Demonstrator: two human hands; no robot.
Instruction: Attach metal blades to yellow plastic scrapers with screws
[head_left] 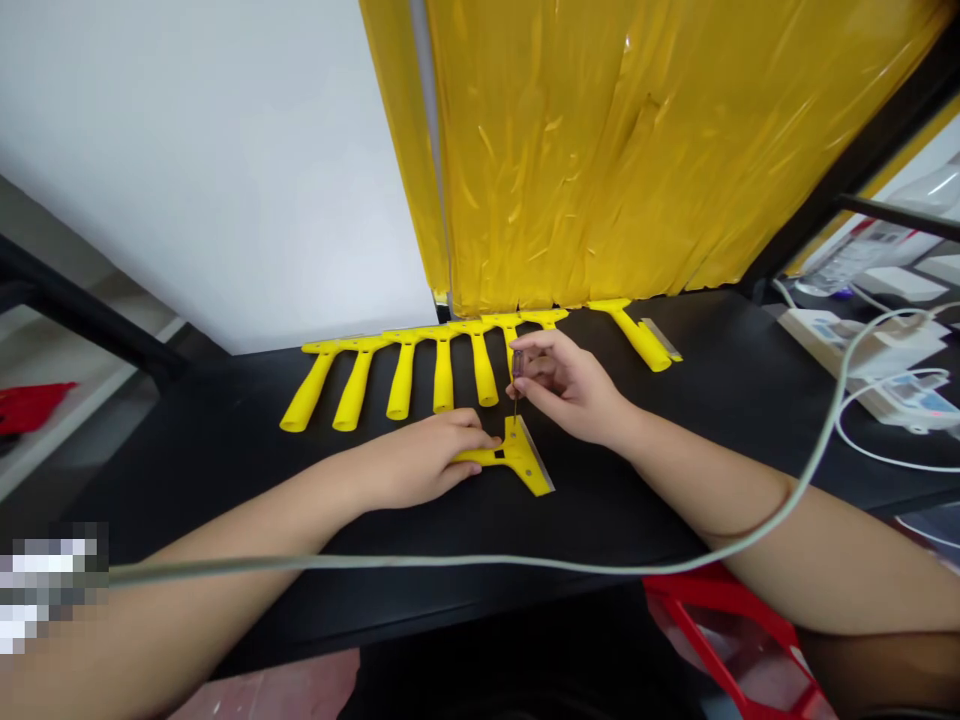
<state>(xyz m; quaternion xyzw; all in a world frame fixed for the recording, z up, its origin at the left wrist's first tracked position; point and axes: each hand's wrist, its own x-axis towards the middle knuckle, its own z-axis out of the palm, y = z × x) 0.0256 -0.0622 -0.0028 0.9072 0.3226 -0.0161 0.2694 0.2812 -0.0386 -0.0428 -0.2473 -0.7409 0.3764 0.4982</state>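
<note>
A yellow scraper (pixel 526 462) lies on the black tabletop, its metal blade edge facing right. My left hand (pixel 431 455) is closed around its handle and keeps it against the table. Between the thumb and fingers of my right hand (pixel 566 385) is a small screwdriver (pixel 517 365), held upright. Its thin shaft points down at the upper screw on the scraper's head; whether the tip sits in the screw is too small to tell. Behind my hands, several yellow scrapers (pixel 401 380) stand in a row, heads toward the wall. Another scraper (pixel 637 335) lies apart to the right, beside a loose metal blade (pixel 660 338).
A white panel (pixel 225 170) and yellow plastic sheeting (pixel 600 150) rise at the table's back. White power strips (pixel 900 375) with cables sit at the right. A pale cable (pixel 480 562) runs across the near side, in front of my forearms. A red frame (pixel 739 640) shows below the edge.
</note>
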